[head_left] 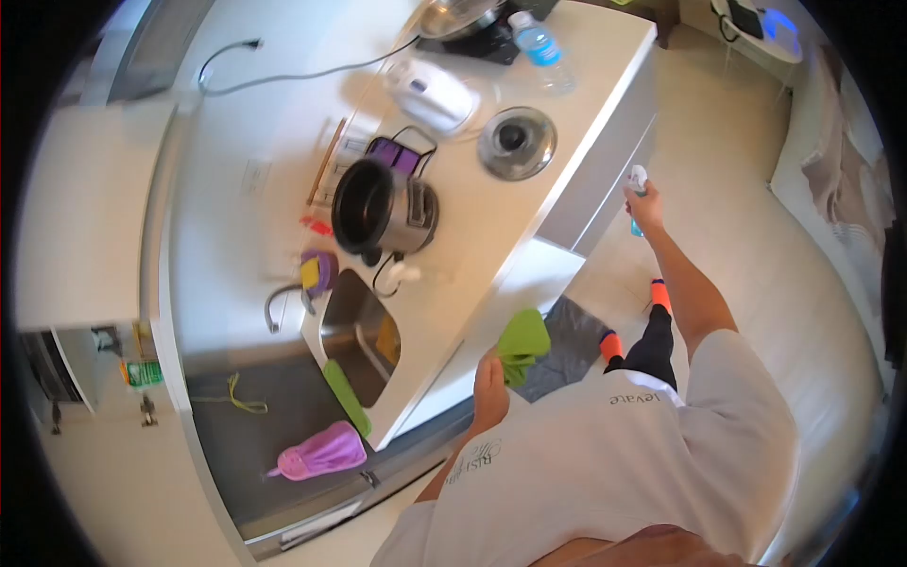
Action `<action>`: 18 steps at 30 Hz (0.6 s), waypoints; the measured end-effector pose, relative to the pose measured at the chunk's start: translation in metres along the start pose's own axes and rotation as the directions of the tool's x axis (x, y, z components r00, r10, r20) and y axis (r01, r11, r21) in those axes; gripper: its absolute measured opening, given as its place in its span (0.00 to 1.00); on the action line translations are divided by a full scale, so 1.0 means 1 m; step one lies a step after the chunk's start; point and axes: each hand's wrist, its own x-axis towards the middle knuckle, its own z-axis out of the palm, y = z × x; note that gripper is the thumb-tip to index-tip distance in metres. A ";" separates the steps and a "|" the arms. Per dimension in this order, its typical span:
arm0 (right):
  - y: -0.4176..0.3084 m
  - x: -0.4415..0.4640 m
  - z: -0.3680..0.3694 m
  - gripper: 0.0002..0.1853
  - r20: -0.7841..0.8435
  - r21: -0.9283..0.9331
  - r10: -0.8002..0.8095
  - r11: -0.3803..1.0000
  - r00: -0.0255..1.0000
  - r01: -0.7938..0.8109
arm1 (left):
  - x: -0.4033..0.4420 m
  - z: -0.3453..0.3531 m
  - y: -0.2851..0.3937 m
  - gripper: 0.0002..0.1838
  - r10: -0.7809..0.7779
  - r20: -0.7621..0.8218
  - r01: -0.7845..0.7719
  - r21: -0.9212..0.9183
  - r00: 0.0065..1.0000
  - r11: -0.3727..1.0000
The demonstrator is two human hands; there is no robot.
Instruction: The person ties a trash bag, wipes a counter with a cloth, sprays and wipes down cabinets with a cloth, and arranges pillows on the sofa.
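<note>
My left hand (pixel 488 391) is closed on a green cloth (pixel 522 342), which hangs beside the front of the counter. Out to the right, over the floor, my right hand (pixel 645 204) grips a spray bottle (pixel 638 177) with a white top and bluish liquid low in it. The cloth and the bottle are well apart. Nearest to the cloth is the white cabinet front (pixel 543 279) under the counter.
On the counter (pixel 491 222) stand a rice cooker (pixel 416 213), a white kettle (pixel 435 97), a glass lid (pixel 518 144), a water bottle (pixel 540 49) and a pan (pixel 458 17). Beside the sink (pixel 351 326) hangs a pink towel (pixel 326 451). A grey mat (pixel 578 340) lies on the floor.
</note>
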 end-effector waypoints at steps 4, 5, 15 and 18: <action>0.022 0.059 -0.016 0.16 -0.092 -0.174 -0.128 0.978 0.987 0.111 | 0.023 0.032 0.003 0.19 -0.106 0.048 0.105 0.023 0.993 0.994; 0.028 0.070 -0.017 0.17 -0.092 -0.171 -0.196 0.969 0.976 0.179 | 0.030 0.038 -0.004 0.20 -0.116 0.059 0.115 0.016 0.992 0.993; 0.031 0.062 -0.021 0.13 -0.034 -0.088 -0.233 0.969 0.972 0.230 | 0.060 0.074 0.011 0.19 -0.166 0.079 0.156 0.114 0.983 0.981; 0.022 0.062 -0.018 0.11 -0.235 0.070 -0.366 0.918 0.901 0.391 | 0.066 0.078 0.011 0.19 -0.159 0.111 0.153 0.066 0.981 0.986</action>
